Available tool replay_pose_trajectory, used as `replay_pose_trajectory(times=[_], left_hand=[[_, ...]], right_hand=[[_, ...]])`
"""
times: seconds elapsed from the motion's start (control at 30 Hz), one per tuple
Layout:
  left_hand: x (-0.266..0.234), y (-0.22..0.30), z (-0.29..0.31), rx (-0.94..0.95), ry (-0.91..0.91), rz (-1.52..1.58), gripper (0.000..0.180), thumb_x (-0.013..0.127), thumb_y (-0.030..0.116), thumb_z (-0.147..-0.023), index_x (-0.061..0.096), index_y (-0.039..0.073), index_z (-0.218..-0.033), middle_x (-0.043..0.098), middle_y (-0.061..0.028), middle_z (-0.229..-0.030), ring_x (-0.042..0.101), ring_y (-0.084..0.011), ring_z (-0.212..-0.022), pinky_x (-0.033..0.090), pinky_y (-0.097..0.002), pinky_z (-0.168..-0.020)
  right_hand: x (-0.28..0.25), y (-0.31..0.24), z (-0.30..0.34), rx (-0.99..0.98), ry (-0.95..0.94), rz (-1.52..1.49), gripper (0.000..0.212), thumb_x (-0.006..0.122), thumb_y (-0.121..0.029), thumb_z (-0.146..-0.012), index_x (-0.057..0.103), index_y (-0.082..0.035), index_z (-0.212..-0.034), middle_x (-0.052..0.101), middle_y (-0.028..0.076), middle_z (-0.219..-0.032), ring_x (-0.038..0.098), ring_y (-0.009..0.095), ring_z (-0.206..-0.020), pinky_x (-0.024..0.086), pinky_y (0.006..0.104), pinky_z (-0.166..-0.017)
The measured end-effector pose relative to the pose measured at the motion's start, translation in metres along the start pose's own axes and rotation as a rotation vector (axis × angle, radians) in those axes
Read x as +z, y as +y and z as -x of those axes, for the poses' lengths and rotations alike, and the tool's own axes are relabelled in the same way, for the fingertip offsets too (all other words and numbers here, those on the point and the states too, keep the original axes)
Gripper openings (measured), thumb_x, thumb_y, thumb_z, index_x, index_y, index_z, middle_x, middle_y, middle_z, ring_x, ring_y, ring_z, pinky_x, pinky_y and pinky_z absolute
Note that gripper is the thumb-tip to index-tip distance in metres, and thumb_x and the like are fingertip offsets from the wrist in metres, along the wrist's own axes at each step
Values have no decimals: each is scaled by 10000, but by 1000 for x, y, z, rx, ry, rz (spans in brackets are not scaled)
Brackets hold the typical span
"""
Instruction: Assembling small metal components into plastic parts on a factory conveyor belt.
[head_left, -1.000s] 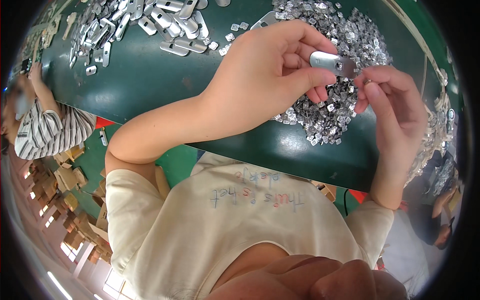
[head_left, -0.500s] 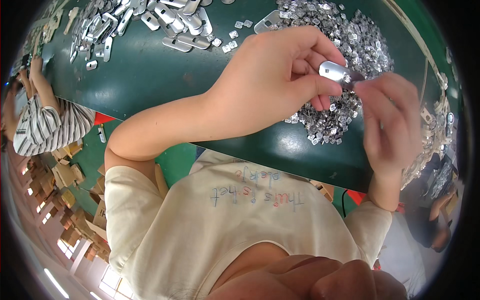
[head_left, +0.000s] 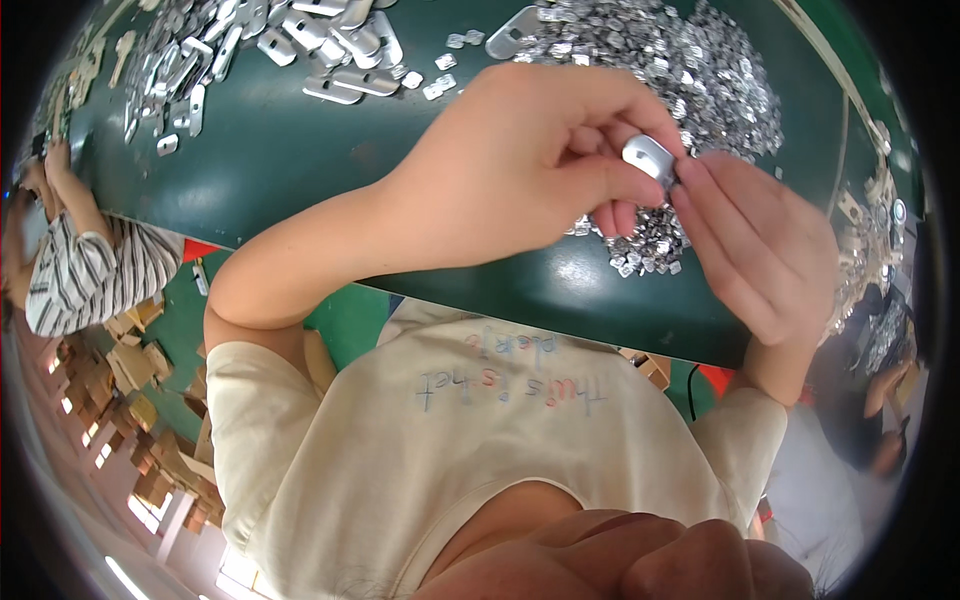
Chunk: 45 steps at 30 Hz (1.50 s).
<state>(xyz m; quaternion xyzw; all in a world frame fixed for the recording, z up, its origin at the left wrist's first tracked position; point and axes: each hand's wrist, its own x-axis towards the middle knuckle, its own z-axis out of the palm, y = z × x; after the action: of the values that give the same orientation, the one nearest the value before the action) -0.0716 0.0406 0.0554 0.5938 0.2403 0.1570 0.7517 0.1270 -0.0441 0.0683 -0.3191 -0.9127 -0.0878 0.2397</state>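
One metal plate [head_left: 646, 156], pinched by the left hand [head_left: 555, 155] and, at its right end, by the right hand [head_left: 768, 240], is above the table's [head_left: 270, 160] right-side pile of small pieces [head_left: 735, 95], where a slack pinch could drop it.

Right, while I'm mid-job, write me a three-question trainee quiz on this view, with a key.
1. True or false: the left grip holds a rounded metal plate between thumb and fingers.

2. What colour is the tabletop?
A) white
B) dark green
C) yellow

3. Fill the blank: the heap of oblong plates lies to the ____ of the pile of small metal pieces.

Key: 1. True; 2. B; 3. left
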Motion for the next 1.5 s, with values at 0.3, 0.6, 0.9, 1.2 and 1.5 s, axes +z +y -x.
replay_pose_trajectory(times=[0.3,0.6,0.9,1.2,1.5], left_hand=[[0,-4,5,82,105,64,294,557,-77,-813,513,-60,-1103,616,-139,-900,617,-148,-719,517,-244,-633],[-3,-7,4,109,97,81,272,552,-53,-832,494,-49,-1097,619,-144,-876,626,-161,-726,520,-245,-638],[0,-6,-4,153,75,154,210,568,-34,-825,541,-50,-1033,631,-100,-858,639,-132,-755,522,-223,-661],[-5,-8,0,162,115,124,239,597,-25,-796,528,-63,-1022,642,-106,-829,647,-119,-734,510,-215,-625],[-5,-7,2,125,106,160,227,600,-50,-753,550,-57,-974,654,-107,-825,645,-114,-747,530,-233,-658]], right_hand=[[-96,74,91,994,-350,191,272,677,-144,-748,608,-48,-993,608,103,-958,597,244,-811,457,328,-726],[-106,91,208,1113,-545,466,167,670,-196,-756,637,-120,-902,525,69,-1096,427,316,-1101,360,412,-919],[-50,56,77,1247,534,-903,378,380,-318,-958,430,9,-1142,572,130,-882,524,135,-636,415,221,-471],[-12,-11,-11,752,167,-233,445,681,-106,-739,541,42,-1135,526,142,-962,516,192,-828,420,269,-691],[1,-8,-8,479,82,-44,420,742,-65,-634,577,28,-1009,506,152,-934,516,262,-814,439,323,-639]])
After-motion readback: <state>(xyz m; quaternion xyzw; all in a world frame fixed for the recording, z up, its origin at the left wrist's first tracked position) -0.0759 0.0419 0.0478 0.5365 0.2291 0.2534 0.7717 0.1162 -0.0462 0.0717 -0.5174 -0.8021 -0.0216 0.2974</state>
